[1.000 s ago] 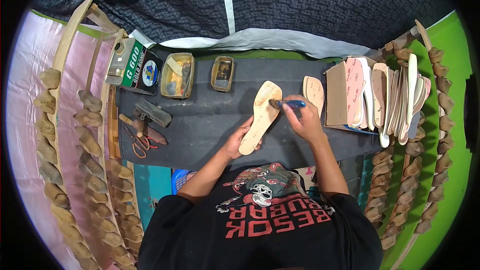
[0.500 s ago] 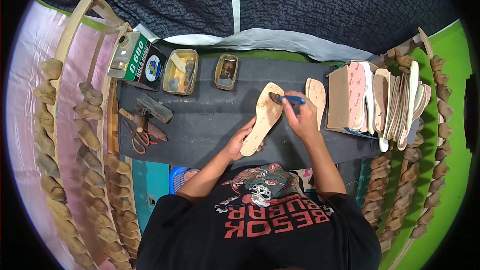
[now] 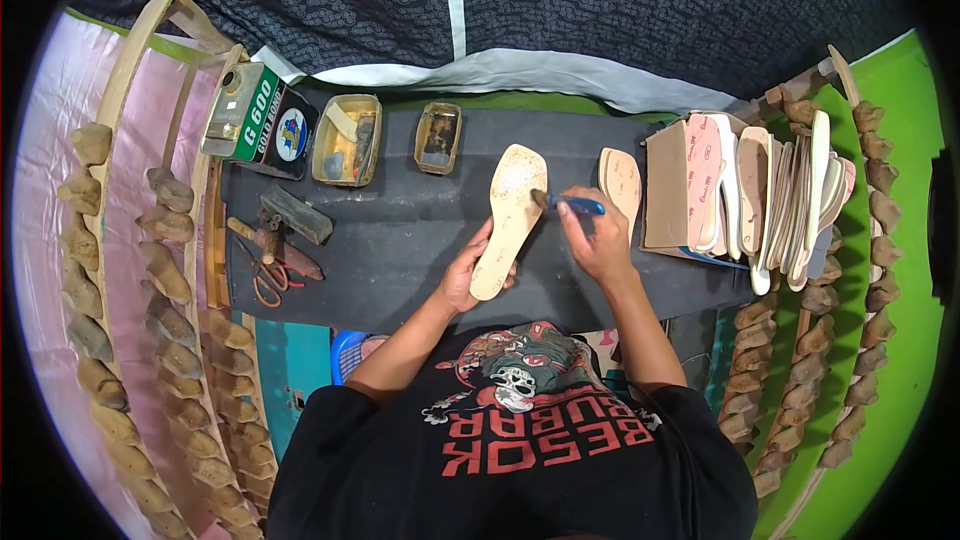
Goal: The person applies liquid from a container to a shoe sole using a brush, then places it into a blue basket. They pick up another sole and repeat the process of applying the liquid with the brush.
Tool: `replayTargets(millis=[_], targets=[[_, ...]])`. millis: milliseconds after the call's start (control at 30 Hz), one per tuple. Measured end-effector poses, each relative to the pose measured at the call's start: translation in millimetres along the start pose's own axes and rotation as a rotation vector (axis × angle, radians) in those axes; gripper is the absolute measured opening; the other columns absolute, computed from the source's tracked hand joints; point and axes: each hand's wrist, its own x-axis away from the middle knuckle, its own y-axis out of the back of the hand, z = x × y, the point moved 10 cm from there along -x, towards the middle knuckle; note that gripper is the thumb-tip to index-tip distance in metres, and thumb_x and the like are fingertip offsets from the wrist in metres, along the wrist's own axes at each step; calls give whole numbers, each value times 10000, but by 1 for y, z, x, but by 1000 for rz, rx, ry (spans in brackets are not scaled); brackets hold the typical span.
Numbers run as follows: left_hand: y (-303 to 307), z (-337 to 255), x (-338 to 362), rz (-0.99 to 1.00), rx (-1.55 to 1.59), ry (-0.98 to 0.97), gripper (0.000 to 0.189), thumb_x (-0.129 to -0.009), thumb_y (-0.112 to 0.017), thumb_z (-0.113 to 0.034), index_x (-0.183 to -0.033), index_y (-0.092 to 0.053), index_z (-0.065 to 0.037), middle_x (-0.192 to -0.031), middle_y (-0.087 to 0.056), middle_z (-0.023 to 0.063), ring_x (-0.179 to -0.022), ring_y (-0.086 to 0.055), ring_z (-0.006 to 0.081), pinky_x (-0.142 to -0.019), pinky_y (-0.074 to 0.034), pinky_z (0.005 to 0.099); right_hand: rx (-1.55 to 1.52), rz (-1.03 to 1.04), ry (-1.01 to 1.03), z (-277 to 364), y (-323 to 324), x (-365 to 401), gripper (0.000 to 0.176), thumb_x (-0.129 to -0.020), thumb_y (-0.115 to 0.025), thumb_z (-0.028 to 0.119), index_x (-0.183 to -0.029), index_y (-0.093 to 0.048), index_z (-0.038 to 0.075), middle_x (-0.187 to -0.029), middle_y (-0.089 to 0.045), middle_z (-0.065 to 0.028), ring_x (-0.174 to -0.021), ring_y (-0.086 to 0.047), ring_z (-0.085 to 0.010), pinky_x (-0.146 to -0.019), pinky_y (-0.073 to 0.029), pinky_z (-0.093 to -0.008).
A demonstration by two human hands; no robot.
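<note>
My left hand point(image 3: 468, 272) grips a tan insole point(image 3: 508, 225) by its narrow heel end, tilted above the dark tabletop point(image 3: 385, 240). The wide end of the insole looks wet and speckled brown. In my right hand point(image 3: 600, 240) is a brush with a blue handle point(image 3: 580, 205); its dark bristles are at the right edge of the insole, near its middle. Behind my right hand more tan insoles point(image 3: 620, 180) lie on the table.
At the right stands a cardboard box point(image 3: 668, 190) packed with insoles. Two small trays point(image 3: 345, 140) point(image 3: 438, 138), a glue can point(image 3: 260, 120), a grey block point(image 3: 297, 215) and scissors point(image 3: 268, 283) are at the left. Racks of wooden shoe lasts point(image 3: 165, 280) flank the table.
The brush has moved from the middle of the insole's wide end down to its right edge. The insole is held slightly more upright, and the whole view has shifted a little.
</note>
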Motion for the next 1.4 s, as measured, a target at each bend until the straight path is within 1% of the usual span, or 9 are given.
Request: replayTargets(millis=[100, 333, 467, 567, 833, 933, 1100, 1333, 1400], targets=[[2, -4, -1, -20, -18, -22, 693, -1055, -453, -300, -1682, -165, -228, -1287, -639, 93, -949, -671, 254, -750, -565, 430, -16, 65, 46, 5, -11, 9, 121, -899, -718, 1, -1009, -672, -23, -962, -720, -183, -866, -708, -364, -795, -559, -415], [6, -1, 7, 16, -62, 1, 696, -1054, -475, -326, -1677, -181, -227, -1278, -638, 91, -947, -669, 256, -750, -554, 439, -39, -34, -39, -6, -1, -3, 121, -904, -716, 2, -1012, -669, -26, -985, -728, -181, -851, -711, -358, -783, -564, -407], [8, -2, 10, -19, -56, -31, 706, -1051, -484, -327, -1678, -177, -222, -1277, -638, 92, -943, -671, 252, -750, -557, 434, -14, 34, 42, 8, -8, -7, 142, -896, -724, 6, -1022, -664, -24, -966, -720, -175, -853, -706, -348, -766, -560, -398], [11, -2, 10, -40, -47, -67, 707, -1051, -484, -332, -1679, -176, -225, -1272, -639, 91, -941, -670, 250, -752, -559, 430, -25, 170, 74, 13, -29, 0, 140, -896, -726, 9, -1020, -665, -17, -957, -716, -174, -852, -704, -355, -763, -557, -408], [21, 1, 25, -43, -13, -69, 711, -1050, -495, -344, -1678, -181, -229, -1230, -654, 95, -932, -675, 249, -755, -566, 425, 12, 75, 96, -2, -34, -21, 150, -910, -721, 10, -1043, -659, -15, -994, -727, -162, -868, -714, -341, -784, -565, -405], [18, -8, 32, -58, 5, -133, 719, -1044, -493, -322, -1679, -177, -198, -1178, -666, 105, -897, -696, 238, -730, -601, 390, -54, 123, 118, 9, -46, -26, 152, -909, -724, 13, -1043, -658, -15, -993, -725, -166, -865, -713, -342, -781, -563, -406], [25, -18, 45, -143, 25, -217, 722, -1041, -497, -331, -1676, -183, -189, -1181, -666, 99, -885, -694, 237, -713, -597, 387, -84, 217, 203, 33, -73, -19, 191, -900, -727, 15, -1076, -658, -13, -983, -708, -181, -869, -699, -366, -791, -555, -423], [47, -19, 68, -135, 42, -337, 681, -1014, -487, -299, -1649, -262, -194, -1262, -644, 92, -912, -665, 264, -714, -555, 430, -79, 132, 160, 8, -94, -51, 167, -931, -729, 16, -1086, -681, -23, -1002, -728, -174, -841, -723, -289, -766, -566, -356], [52, -19, 78, -204, 90, -369, 684, -1012, -472, -299, -1649, -253, -176, -1203, -658, 108, -898, -678, 256, -714, -562, 421, -114, 92, 130, -5, -108, -62, 168, -941, -745, 69, -1077, -702, -19, -962, -740, -157, -772, -723, -242, -718, -566, -343]])
